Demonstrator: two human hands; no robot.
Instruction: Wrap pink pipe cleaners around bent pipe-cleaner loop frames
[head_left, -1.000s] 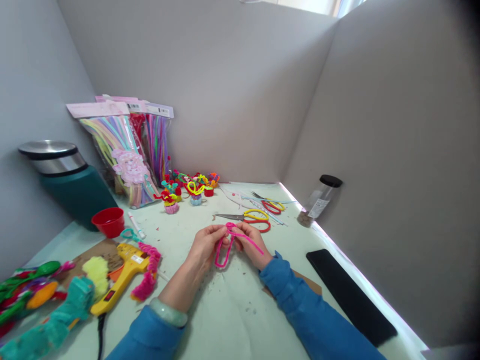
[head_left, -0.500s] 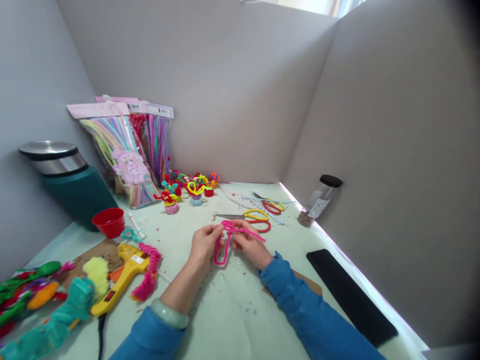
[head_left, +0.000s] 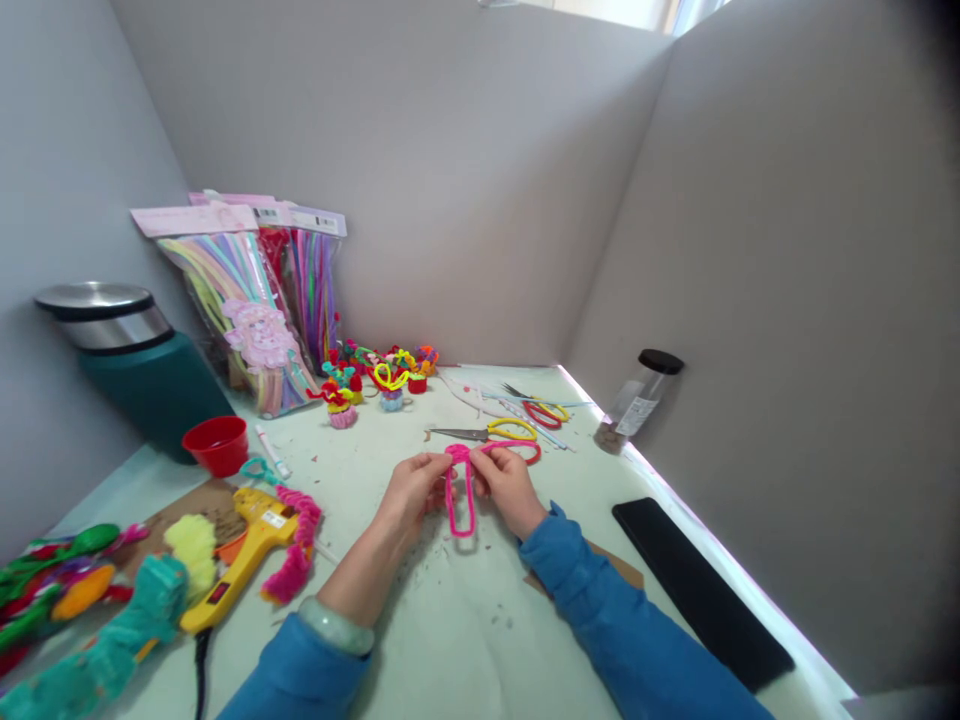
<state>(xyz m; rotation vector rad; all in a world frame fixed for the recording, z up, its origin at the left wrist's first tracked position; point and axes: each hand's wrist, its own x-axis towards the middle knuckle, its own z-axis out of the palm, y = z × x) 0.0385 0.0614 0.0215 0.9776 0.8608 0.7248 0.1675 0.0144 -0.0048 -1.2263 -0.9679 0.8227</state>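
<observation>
A pink pipe cleaner (head_left: 460, 495), bent into a long loop, hangs between my two hands over the middle of the table. My left hand (head_left: 411, 488) pinches its top from the left. My right hand (head_left: 507, 488) pinches the same twisted top from the right, and a loose pink end sticks out past its fingers. Both hands are closed on the wire. Blue sleeves cover my arms, and a pale green bangle (head_left: 334, 626) sits on the left wrist.
Scissors (head_left: 501, 433) lie just beyond my hands. A yellow glue gun (head_left: 244, 555), fuzzy shapes and a red cup (head_left: 220, 442) sit left. Pipe cleaner packs (head_left: 247, 305), small finished figures (head_left: 375, 378), a teal container (head_left: 139, 370), a jar (head_left: 637, 402) and a black slab (head_left: 697, 590) surround.
The pink loop has swung from slanting left to hanging straight down. The loose end has moved from lower right to pointing right behind my right fingers. Both hands stayed in place.
</observation>
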